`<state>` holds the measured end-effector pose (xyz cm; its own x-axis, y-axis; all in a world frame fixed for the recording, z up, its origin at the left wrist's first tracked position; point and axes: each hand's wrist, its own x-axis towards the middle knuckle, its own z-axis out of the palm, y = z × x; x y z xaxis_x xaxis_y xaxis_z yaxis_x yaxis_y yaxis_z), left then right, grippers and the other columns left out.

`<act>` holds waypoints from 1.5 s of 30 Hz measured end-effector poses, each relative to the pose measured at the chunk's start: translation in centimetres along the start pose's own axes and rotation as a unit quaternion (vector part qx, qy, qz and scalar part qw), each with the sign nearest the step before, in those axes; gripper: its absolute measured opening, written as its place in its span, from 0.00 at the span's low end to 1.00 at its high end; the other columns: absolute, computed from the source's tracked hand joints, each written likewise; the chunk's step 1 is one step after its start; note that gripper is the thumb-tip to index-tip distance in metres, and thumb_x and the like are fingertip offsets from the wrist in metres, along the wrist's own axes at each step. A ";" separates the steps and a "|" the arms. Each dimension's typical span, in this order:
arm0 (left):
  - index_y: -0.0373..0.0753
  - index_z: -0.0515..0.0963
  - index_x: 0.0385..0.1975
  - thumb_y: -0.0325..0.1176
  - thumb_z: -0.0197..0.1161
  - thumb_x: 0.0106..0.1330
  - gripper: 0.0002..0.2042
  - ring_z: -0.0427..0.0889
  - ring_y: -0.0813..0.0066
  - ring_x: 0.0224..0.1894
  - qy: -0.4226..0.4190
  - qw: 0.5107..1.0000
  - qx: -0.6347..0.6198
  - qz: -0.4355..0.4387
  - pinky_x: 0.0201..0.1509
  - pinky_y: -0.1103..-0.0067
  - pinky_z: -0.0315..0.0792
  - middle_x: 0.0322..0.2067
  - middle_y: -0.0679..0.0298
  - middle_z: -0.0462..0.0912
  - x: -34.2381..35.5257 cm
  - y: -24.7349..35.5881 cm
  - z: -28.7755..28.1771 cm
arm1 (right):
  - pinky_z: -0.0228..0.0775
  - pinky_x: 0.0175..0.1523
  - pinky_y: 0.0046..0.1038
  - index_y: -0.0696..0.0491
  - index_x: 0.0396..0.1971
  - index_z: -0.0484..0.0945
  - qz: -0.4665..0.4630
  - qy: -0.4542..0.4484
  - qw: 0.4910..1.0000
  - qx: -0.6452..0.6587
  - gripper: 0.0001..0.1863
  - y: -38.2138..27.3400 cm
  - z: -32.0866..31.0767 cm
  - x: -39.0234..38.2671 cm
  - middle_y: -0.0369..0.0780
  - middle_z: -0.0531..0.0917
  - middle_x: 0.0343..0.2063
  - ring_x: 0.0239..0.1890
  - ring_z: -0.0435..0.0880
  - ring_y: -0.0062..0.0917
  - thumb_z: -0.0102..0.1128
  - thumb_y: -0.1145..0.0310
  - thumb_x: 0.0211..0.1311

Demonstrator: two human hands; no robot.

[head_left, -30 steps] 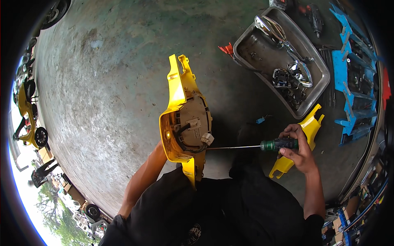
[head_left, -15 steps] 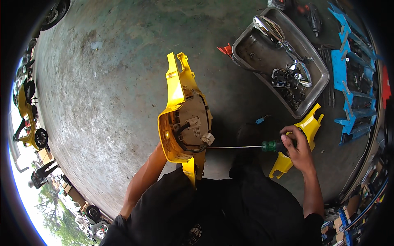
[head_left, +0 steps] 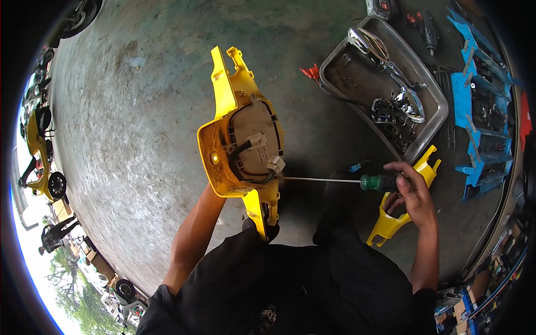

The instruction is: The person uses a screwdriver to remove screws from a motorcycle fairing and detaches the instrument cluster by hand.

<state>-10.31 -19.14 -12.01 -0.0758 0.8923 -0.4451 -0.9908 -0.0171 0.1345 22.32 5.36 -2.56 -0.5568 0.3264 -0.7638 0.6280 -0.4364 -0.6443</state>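
A yellow plastic housing, holding a beige round-cornered unit with a black cable and white connector, is tilted over my legs. My left forearm runs up behind it; that hand and its fingers are hidden. My right hand is closed on the green-and-black handle of a screwdriver, thumb against it. The long shaft reaches horizontally left to the housing's lower right, by the connector. A second yellow panel lies on the floor beneath my right hand.
A metal tray at upper right holds chrome mirrors and small parts. A drill, blue tool case and red piece lie around it. A yellow scooter and a person are at far left.
The housing has moved up and left and tilted a little. The screwdriver has risen with it, and my right hand's fingers have shifted on the handle.
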 end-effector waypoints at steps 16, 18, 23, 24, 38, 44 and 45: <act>0.41 0.64 0.65 0.52 0.58 0.66 0.32 0.74 0.59 0.58 -0.047 0.999 -0.026 -0.004 0.59 0.65 0.73 0.61 0.55 0.70 3.8 -0.1 0.4 | 0.79 0.32 0.24 0.52 0.59 0.60 -0.186 0.011 0.932 0.310 0.37 -0.6 -0.2 0.1 0.48 0.74 0.48 0.39 0.81 0.24 0.69 0.56 0.53; 0.41 0.64 0.65 0.52 0.58 0.66 0.32 0.74 0.59 0.58 -0.035 0.999 -0.027 -0.018 0.59 0.65 0.73 0.61 0.55 0.70 4.0 -0.7 0.0 | 0.79 0.43 0.29 0.52 0.62 0.58 -0.201 -0.033 0.853 0.481 0.38 1.2 1.8 1.9 0.48 0.74 0.50 0.43 0.80 0.26 0.68 0.61 0.55; 0.41 0.64 0.65 0.52 0.57 0.66 0.32 0.74 0.59 0.58 -0.004 0.998 -0.019 -0.054 0.59 0.65 0.73 0.61 0.55 0.70 3.4 -2.0 -0.4 | 0.75 0.50 0.29 0.53 0.60 0.63 -0.241 0.085 0.901 0.352 0.29 -1.2 8.3 5.4 0.42 0.77 0.47 0.43 0.80 0.23 0.64 0.76 0.60; 0.40 0.64 0.65 0.52 0.57 0.66 0.32 0.74 0.59 0.58 0.003 0.998 -0.019 -0.062 0.59 0.65 0.72 0.61 0.55 0.70 3.3 -2.3 -0.6 | 0.75 0.50 0.27 0.53 0.58 0.65 -0.250 0.099 0.902 0.337 0.27 -1.3 8.5 6.1 0.41 0.78 0.46 0.43 0.79 0.22 0.63 0.78 0.60; 0.40 0.63 0.65 0.53 0.56 0.66 0.32 0.74 0.60 0.58 0.030 0.995 0.015 -0.095 0.60 0.65 0.72 0.61 0.55 0.70 2.5 -2.5 -1.0 | 0.77 0.49 0.26 0.57 0.44 0.78 -0.282 0.099 0.872 0.387 0.13 -3.1 8.5 7.9 0.39 0.83 0.39 0.41 0.82 0.23 0.64 0.78 0.59; 0.40 0.63 0.65 0.53 0.55 0.67 0.32 0.74 0.60 0.58 0.030 0.995 0.028 -0.093 0.60 0.65 0.72 0.61 0.55 0.70 2.8 -2.1 -1.0 | 0.73 0.53 0.24 0.59 0.55 0.73 -0.337 0.060 0.878 0.335 0.20 -3.8 8.7 7.2 0.39 0.81 0.40 0.43 0.80 0.22 0.62 0.74 0.63; 0.40 0.63 0.65 0.53 0.55 0.67 0.32 0.74 0.60 0.58 0.031 0.995 0.031 -0.093 0.60 0.65 0.72 0.61 0.55 0.70 2.9 -2.1 -0.9 | 0.73 0.52 0.23 0.59 0.56 0.73 -0.339 0.079 0.895 0.281 0.20 -3.4 8.5 7.2 0.39 0.81 0.39 0.42 0.80 0.22 0.61 0.73 0.64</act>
<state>-8.58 -16.96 -14.36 0.0990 0.8477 -0.5212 -0.9795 0.1752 0.0991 11.55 2.13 -5.52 -0.5951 0.7701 -0.2298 -0.2209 -0.4317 -0.8746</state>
